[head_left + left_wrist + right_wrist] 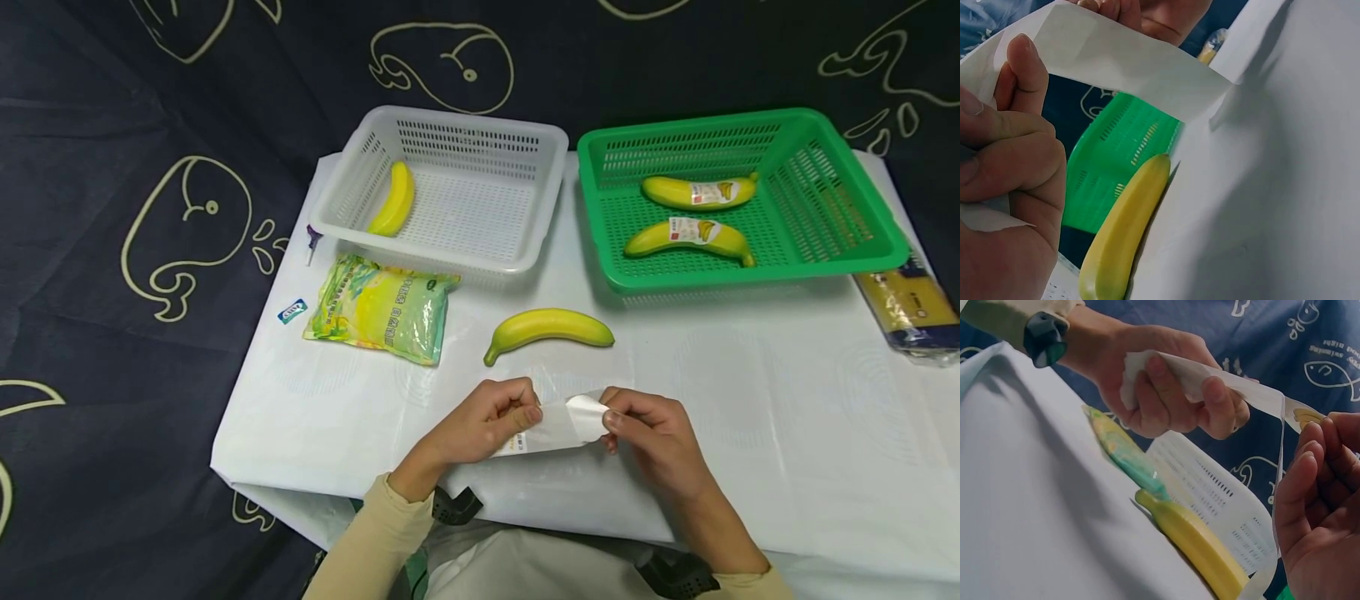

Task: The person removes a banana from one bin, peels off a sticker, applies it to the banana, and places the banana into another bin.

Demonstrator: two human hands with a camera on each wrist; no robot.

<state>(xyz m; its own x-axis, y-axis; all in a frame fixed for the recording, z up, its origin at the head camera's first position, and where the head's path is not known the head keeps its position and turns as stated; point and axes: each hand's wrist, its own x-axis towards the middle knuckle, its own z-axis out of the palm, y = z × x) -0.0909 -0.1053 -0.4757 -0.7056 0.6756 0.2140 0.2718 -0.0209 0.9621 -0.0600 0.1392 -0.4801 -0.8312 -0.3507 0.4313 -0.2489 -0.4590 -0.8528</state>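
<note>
Between my two hands stretches a white strip of sticker backing paper (558,427). My left hand (480,423) grips one part of it, fingers curled round the paper in the right wrist view. At the other end my right hand (660,437) pinches a sticker (1304,416) with a banana picture, partly lifted off the strip where the backing folds back. Just beyond both hands, a banana (551,326) without a sticker lies on the white-covered table (750,433), its stem toward the left.
A white basket (450,250) at back left holds one plain banana (393,200). The green basket (757,275) beside it holds two stickered bananas (690,239). A yellow-green packet (382,308), a small wrapper (292,311) and a purple-wrapped lollipop (312,240) lie left; a yellow-blue pack (911,300) lies right.
</note>
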